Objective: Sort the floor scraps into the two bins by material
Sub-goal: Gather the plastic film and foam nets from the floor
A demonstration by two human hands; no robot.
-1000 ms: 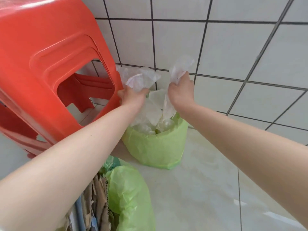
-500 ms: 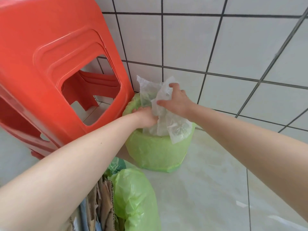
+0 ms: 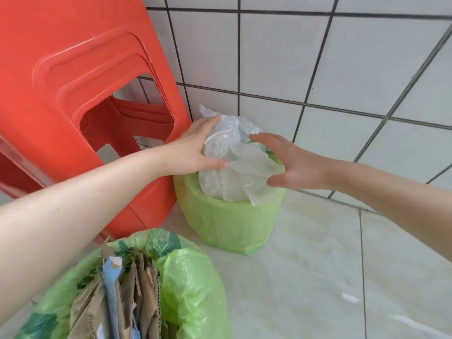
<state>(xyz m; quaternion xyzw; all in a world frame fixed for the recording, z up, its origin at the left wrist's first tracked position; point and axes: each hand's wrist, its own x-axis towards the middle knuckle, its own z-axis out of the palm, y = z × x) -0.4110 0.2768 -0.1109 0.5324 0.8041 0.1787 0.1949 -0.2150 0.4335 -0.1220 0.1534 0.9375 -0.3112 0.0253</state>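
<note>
Plastic film [image 3: 234,162] had been pinched high in both my fists a second earlier; by this moment it sat heaped in the far green-lined bin [image 3: 227,221], and I had let go. My left hand [image 3: 193,152] lay open with its fingers spread against the left side of the pile, thumb touching the crumpled sheet. My right hand [image 3: 291,165] was open too, just off the right side of it, palm turned toward the film, gripping nothing. The film stood well above the rim, one flap drooping over the edge nearest me. I judged this batch delivered but loose, likely to need pressing down. Below my left forearm, the near bin [image 3: 186,285] held torn cardboard pieces [image 3: 144,289]. A red plastic stool [image 3: 80,99] stood left of my left hand.
</note>
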